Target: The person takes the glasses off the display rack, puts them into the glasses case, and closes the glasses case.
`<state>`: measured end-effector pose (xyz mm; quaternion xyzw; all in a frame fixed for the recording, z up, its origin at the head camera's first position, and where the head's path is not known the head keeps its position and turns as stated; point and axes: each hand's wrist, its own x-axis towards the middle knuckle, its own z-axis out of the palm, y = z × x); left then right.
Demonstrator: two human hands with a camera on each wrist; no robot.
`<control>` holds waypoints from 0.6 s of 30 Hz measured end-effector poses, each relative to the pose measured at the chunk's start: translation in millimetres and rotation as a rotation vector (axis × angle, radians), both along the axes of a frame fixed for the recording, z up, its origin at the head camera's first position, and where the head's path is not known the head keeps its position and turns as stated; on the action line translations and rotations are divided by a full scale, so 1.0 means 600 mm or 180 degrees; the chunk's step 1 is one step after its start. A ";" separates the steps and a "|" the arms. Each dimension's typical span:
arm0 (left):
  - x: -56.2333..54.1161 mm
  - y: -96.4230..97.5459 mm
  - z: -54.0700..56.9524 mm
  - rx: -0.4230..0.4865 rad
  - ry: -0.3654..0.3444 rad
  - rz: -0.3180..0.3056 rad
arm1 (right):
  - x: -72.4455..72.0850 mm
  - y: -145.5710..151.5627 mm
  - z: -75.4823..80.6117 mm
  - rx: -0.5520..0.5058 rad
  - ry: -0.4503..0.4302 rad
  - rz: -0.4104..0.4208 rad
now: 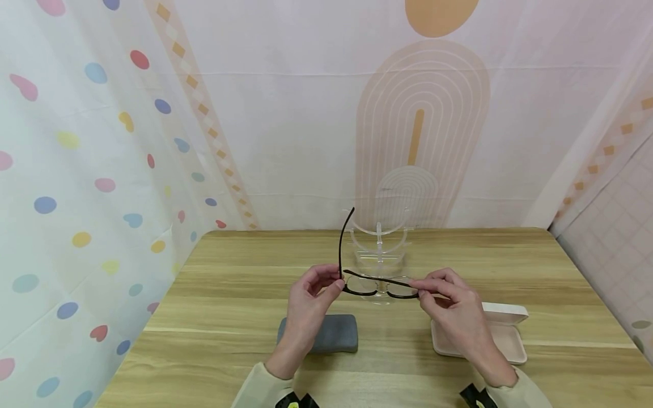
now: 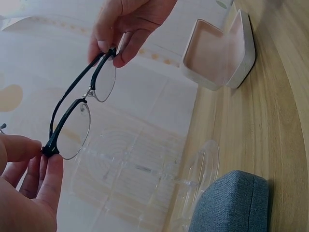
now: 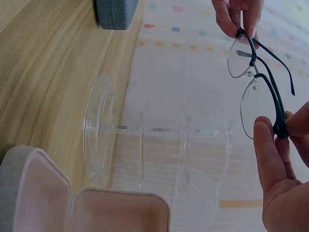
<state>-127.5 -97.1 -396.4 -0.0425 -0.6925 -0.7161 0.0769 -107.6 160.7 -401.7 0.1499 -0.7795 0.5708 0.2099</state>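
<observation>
A pair of eyeglasses (image 1: 362,293) with black upper rims and clear lenses is held up between both hands, above the table. My left hand (image 1: 310,306) pinches the frame's left end near the hinge, thumb against fingers. At the opposite end, my right hand (image 1: 456,311) pinches the right hinge area. The left temple points away and upward, while the right temple lies folded across behind the lenses. Just behind the eyeglasses stands a clear tiered display stand (image 1: 380,243), its lower part partly covered by them in the head view.
A closed grey-blue glasses case (image 1: 336,335) lies by my left wrist. An open case (image 1: 510,343), pale outside and pink inside, sits beneath and beside my right hand. The wooden table (image 1: 229,300) meets a patterned curtain (image 1: 285,141) at the back and left.
</observation>
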 end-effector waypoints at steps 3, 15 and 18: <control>0.000 0.000 0.000 0.0002 0.0003 0.0004 | 0.000 -0.001 0.000 -0.0009 0.0031 0.0013; 0.000 -0.002 -0.001 -0.0068 0.0084 -0.0044 | -0.003 -0.001 0.001 0.0055 0.0075 0.0025; 0.000 -0.003 -0.002 -0.0126 0.0165 -0.0071 | -0.003 -0.001 0.000 0.0053 0.0109 0.0036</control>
